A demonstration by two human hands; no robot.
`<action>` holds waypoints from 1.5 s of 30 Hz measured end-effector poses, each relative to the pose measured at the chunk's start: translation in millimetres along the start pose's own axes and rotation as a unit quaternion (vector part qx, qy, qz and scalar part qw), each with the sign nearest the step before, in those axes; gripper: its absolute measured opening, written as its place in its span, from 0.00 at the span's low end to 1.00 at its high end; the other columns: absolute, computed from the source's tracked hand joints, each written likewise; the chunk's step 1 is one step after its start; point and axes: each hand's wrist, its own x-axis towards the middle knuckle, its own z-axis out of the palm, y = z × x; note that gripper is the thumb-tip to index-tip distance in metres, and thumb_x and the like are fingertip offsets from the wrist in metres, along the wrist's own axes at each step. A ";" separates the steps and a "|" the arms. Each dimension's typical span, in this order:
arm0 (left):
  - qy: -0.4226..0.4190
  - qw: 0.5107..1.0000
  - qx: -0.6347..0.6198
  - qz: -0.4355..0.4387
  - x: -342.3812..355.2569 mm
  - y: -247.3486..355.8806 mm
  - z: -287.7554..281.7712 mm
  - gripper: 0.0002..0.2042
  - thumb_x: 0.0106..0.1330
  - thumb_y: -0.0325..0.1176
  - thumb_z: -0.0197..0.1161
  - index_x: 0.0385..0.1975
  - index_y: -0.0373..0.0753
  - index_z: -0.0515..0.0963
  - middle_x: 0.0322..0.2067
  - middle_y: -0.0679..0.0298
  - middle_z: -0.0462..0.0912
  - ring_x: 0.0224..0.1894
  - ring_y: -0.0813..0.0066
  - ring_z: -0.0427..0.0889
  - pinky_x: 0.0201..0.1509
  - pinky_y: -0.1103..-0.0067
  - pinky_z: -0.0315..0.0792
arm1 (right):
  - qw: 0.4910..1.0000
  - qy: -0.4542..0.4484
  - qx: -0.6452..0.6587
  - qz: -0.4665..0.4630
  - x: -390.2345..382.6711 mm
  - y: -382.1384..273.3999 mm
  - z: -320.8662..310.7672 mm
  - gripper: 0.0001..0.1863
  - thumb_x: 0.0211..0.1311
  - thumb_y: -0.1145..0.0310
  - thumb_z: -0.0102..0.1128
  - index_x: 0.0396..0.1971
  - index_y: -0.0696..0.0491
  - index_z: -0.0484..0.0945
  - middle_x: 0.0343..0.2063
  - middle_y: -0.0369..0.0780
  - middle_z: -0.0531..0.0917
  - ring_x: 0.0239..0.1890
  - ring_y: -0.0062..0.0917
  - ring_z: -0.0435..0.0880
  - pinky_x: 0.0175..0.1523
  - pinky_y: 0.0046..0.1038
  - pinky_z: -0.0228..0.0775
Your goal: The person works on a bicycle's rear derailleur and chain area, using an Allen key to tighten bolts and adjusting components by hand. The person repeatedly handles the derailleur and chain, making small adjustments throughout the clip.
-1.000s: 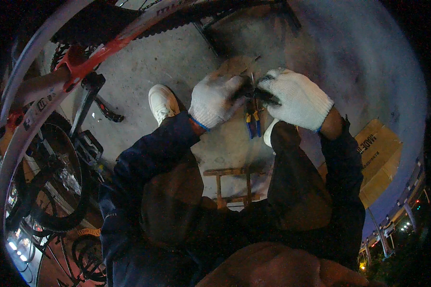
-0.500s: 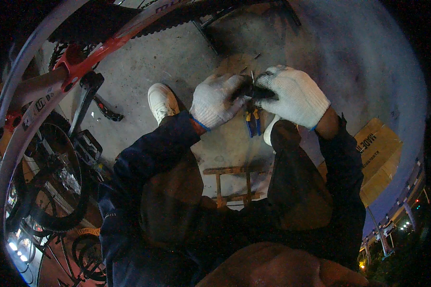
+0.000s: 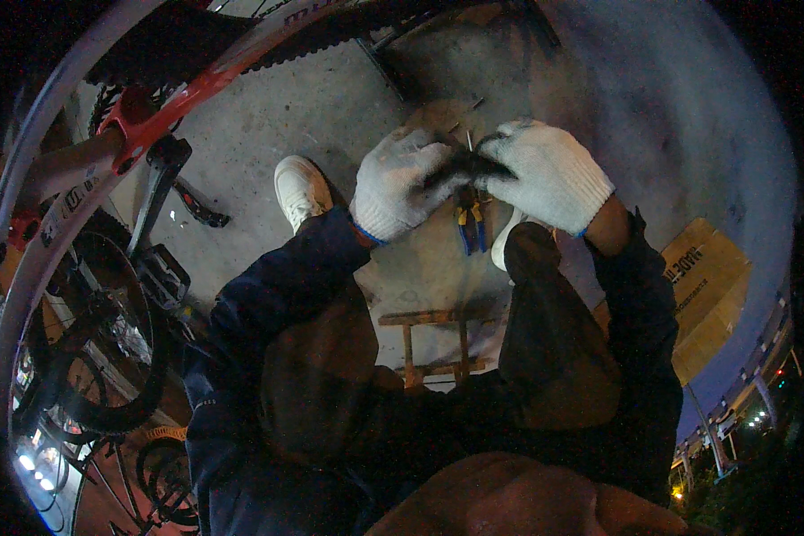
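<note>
White knit gloves with dark, soiled fingers cover both my hands. My left hand (image 3: 404, 183) and my right hand (image 3: 545, 174) meet in front of me, fingertips curled inward and nearly touching. Whatever they pinch between them is dark and small, and I cannot make out what it is. Just below the hands, a pair of pliers (image 3: 472, 228) with blue and yellow handles lies on the concrete floor, its upper part hidden by my gloves. Beyond my fingers, thin rod-like pieces (image 3: 470, 139) lie on a round brownish patch of floor.
A red and pale bicycle frame (image 3: 143, 134) with a pedal (image 3: 163, 275) fills the left side. Several more bicycle wheels stand behind it. Between my knees is a low wooden stool (image 3: 433, 319). Flattened cardboard (image 3: 710, 290) lies at the right; dark metal legs (image 3: 384, 67) stand at the far side.
My left hand has turned slightly and its fingers have moved closer over the right fingertips. The right hand has shifted only a little.
</note>
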 end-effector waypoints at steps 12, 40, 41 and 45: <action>-0.022 0.993 -0.060 -0.100 -3.0 -0.8 -4.8 0.13 0.62 0.36 0.70 0.45 0.41 0.82 0.42 0.54 0.82 0.44 0.48 0.82 0.47 0.63 0.78 | 0.988 0.084 0.123 0.034 2.1 1.7 21.1 0.17 0.60 0.56 0.67 0.41 0.53 0.85 0.37 0.46 0.86 0.41 0.43 0.86 0.47 0.40 0.79; -0.006 0.995 -0.080 -0.064 -12.9 -2.9 -14.2 0.13 0.66 0.35 0.67 0.45 0.37 0.80 0.42 0.51 0.82 0.43 0.50 0.83 0.47 0.65 0.77 | 0.907 0.227 0.340 0.103 -7.3 -21.8 65.8 0.15 0.54 0.77 0.74 0.43 0.56 0.86 0.41 0.40 0.88 0.41 0.26 0.88 0.49 0.26 0.79; 0.008 0.983 -0.153 -0.105 -12.3 -0.6 -15.0 0.13 0.67 0.36 0.67 0.46 0.36 0.80 0.42 0.53 0.83 0.43 0.53 0.83 0.48 0.67 0.77 | 0.904 0.241 0.341 0.089 -7.0 -22.7 61.1 0.15 0.55 0.76 0.74 0.44 0.56 0.86 0.42 0.40 0.88 0.42 0.26 0.88 0.50 0.26 0.79; 0.066 0.892 -0.374 -0.248 -7.1 5.6 -12.9 0.14 0.72 0.37 0.64 0.49 0.34 0.79 0.44 0.59 0.84 0.46 0.64 0.83 0.52 0.74 0.75 | 0.898 0.294 0.324 0.043 9.2 -26.4 52.1 0.14 0.56 0.69 0.74 0.44 0.53 0.87 0.39 0.42 0.88 0.41 0.31 0.88 0.47 0.29 0.79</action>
